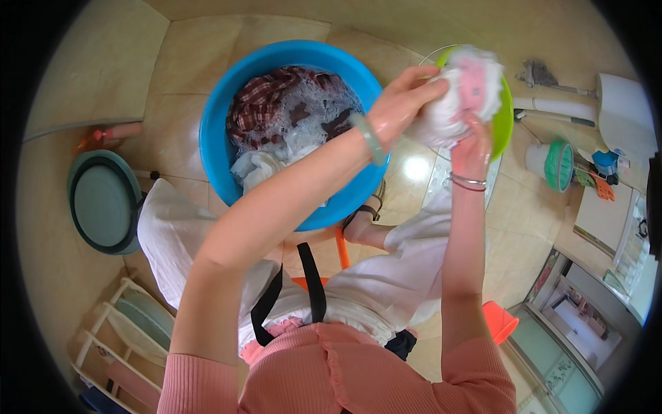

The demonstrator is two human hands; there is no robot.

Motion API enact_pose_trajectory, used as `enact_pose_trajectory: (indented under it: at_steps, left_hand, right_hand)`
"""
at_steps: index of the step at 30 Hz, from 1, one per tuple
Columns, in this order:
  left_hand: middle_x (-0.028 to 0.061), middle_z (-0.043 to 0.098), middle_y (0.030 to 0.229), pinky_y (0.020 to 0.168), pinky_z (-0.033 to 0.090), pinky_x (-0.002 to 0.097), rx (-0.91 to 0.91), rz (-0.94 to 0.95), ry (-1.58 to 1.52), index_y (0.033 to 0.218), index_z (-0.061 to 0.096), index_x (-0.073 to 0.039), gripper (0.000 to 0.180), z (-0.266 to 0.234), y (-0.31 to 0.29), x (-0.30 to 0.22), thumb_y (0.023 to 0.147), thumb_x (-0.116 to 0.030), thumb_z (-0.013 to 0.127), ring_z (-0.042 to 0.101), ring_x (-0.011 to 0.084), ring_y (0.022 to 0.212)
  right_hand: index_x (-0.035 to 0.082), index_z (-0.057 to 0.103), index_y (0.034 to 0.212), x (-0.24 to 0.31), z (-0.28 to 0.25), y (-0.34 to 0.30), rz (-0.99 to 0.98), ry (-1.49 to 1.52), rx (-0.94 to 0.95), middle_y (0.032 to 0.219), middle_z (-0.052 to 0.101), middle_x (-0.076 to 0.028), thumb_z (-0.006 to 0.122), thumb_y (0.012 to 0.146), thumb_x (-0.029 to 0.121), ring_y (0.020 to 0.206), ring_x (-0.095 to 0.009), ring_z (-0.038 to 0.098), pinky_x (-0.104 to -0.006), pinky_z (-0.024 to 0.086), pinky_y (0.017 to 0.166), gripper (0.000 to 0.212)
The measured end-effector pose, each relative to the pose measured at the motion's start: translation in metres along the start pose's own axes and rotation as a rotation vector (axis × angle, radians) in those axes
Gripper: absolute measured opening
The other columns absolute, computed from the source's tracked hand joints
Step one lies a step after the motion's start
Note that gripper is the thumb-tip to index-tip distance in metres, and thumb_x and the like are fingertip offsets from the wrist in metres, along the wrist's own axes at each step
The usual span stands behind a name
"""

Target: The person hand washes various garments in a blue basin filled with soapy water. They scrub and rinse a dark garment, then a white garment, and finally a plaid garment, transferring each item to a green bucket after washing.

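Observation:
My left hand [400, 103], with a pale green bangle at its wrist, grips one side of a bunched white and pink cloth [474, 86]. From below, my right hand [472, 150] has its fingers closed on the same cloth. Motion blurs the cloth's edges, and I cannot tell what garment it is. It is held up in front of a lime-green bucket [508, 114] and hides most of it. Under my left forearm stands a wide blue basin [210, 148] with sudsy water, a dark plaid garment [258, 103] and a white cloth [258, 165].
A grey-green basin [103, 200] sits at the left, near a cream rack [103, 324]. To the right are a small bin with a green liner [557, 165], a brush [541, 72] and an orange-red container [499, 321]. My legs flank the blue basin.

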State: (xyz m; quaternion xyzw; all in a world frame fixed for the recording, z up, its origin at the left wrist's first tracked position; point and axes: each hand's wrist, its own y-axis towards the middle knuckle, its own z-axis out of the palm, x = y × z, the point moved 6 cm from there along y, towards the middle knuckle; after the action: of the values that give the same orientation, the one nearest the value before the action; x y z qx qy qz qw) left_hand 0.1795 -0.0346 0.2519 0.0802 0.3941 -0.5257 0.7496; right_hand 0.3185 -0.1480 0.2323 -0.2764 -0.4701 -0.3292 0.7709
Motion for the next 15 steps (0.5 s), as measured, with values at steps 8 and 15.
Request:
enact_pose_trajectory:
  at_steps: [8, 15]
  left_hand:
    - [0.0065, 0.028, 0.155, 0.116, 0.018, 0.0448, 0.085, -0.143, -0.152, 0.149, 0.032, -0.013, 0.057, 0.020, 0.036, 0.077, 0.099, -0.029, 0.052, 0.024, 0.0204, 0.143]
    - [0.0070, 0.025, 0.157, 0.114, 0.021, 0.0390, -0.008, -0.171, -0.175, 0.153, 0.022, -0.018, 0.063, 0.019, 0.020, 0.132, 0.099, -0.027, 0.051, 0.023, 0.0181, 0.144]
  right_hand:
    - [0.002, 0.047, 0.133, 0.023, -0.055, 0.037, -0.382, -0.251, -0.383, 0.127, 0.057, -0.013, 0.070, 0.084, 0.004, 0.112, -0.027, 0.059, -0.0428, 0.052, 0.092, 0.054]
    - [0.005, 0.052, 0.085, -0.031, -0.105, 0.044, 0.068, -0.592, -0.570, 0.094, 0.063, -0.006, 0.075, 0.082, 0.016, 0.079, -0.012, 0.061, -0.0252, 0.042, 0.043, 0.026]
